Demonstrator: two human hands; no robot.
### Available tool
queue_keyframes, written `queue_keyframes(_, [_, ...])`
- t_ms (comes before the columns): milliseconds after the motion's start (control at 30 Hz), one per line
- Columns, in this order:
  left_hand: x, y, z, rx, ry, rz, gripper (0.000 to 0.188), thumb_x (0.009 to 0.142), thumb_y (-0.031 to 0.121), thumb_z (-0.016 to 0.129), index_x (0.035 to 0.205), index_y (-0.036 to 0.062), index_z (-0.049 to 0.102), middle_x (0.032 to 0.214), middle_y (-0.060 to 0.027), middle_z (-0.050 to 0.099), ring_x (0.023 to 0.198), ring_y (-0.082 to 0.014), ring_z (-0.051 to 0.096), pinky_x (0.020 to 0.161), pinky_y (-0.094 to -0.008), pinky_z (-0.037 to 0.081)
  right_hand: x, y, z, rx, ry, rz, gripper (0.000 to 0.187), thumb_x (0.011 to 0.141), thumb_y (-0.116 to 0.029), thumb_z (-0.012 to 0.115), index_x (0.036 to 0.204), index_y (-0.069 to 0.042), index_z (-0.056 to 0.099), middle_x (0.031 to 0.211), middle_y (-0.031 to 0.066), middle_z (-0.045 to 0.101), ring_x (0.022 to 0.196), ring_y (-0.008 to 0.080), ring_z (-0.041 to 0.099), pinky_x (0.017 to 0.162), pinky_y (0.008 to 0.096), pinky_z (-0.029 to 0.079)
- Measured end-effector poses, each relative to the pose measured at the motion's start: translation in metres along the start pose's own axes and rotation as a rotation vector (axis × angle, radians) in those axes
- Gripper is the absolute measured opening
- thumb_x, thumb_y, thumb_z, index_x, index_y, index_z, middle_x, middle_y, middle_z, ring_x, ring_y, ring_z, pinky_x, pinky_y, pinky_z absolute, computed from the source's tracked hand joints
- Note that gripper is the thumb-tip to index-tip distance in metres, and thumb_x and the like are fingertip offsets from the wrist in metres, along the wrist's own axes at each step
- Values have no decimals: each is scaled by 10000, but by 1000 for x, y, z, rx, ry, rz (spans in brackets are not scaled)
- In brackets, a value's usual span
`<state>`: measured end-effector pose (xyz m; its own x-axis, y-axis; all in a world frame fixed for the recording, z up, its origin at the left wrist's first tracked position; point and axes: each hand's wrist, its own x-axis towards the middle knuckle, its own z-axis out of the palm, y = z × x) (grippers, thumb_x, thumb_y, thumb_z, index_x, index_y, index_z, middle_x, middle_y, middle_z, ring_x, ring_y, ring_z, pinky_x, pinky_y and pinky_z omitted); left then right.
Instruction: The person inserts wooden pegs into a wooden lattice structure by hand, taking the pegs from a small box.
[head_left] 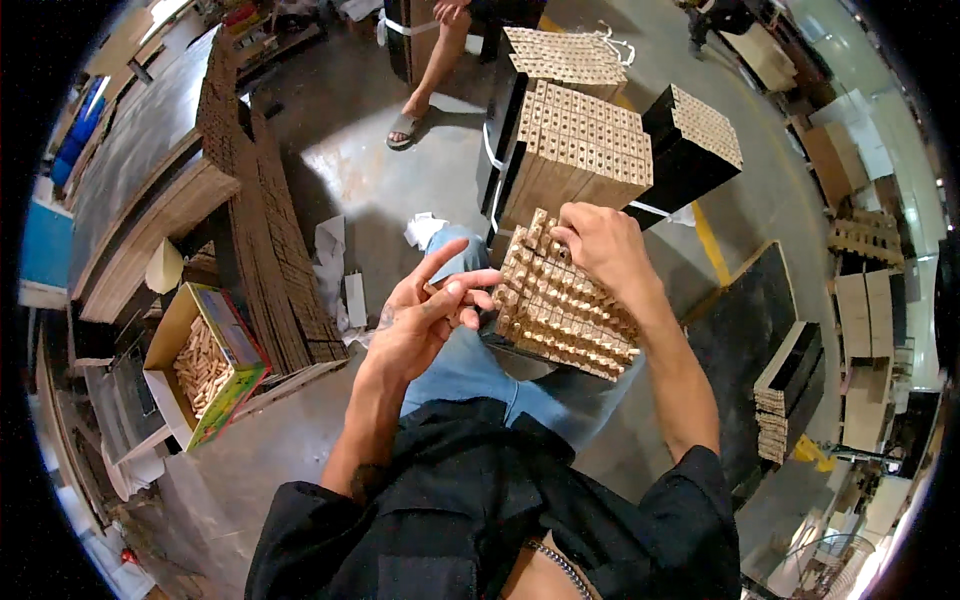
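Note:
A bundle of narrow wooden panels (pixel 560 315) rests on my lap, its end faces studded with several wooden dowels. My right hand (pixel 600 245) lies on the bundle's top far edge, fingers curled over the dowels there. My left hand (pixel 430 310) hovers at the bundle's left side with fingers spread, index finger raised; its fingertips touch the leftmost dowels. Whether it pinches a dowel I cannot tell.
An open cardboard box (pixel 205 365) full of loose dowels stands at my left. Strapped stacks of drilled panels (pixel 580 150) stand ahead; a dark one (pixel 690 145) leans beside them. Another person's leg and sandal (pixel 410 120) are beyond. More panel stacks (pixel 790 390) lie right.

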<state>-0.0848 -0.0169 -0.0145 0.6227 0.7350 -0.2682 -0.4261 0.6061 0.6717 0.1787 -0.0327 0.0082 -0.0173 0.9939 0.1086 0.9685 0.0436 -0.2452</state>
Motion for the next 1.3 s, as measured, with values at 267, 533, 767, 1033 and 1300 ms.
queue_keyframes(267, [4,-8,15,179,-9,226,565,1060,216,457,1534,14,226,1033,-220,704,378,-20,343,329,-170,295,-14,-31,-3,128,145,106,203,907,-251,659,1007,-76,685,942,120,691,890,343,677,746,440,530])
queue_keyframes(533, [0,-12,38,382,126,339,732,1032,220,538,1581,94,71,961,-167,721,395,-24,378,314,-198,303,-60,-107,-10,798,169,183,378,850,-160,764,1189,-25,666,1009,110,632,672,193,606,632,319,509])
queue_keyframes(767, [5,-26,43,330,161,272,690,1025,286,559,1556,60,180,994,-169,722,461,-42,480,358,-199,331,-76,-111,0,1008,136,254,191,857,-79,754,1020,4,696,974,58,704,790,109,622,678,266,498])
queue_keyframes(1033, [13,-29,4,237,192,70,515,1009,314,569,1372,-28,442,818,-56,636,571,-72,491,481,-198,354,-46,-14,11,560,285,374,182,908,-158,701,991,4,703,817,80,717,726,96,634,686,263,502])
queue_keyframes(1300, [4,-19,-13,161,14,31,410,1004,110,556,1351,-86,462,1036,-133,675,773,-140,607,618,-247,493,-46,-12,21,340,375,271,140,866,-195,704,885,-58,686,852,121,692,835,334,636,743,425,496])
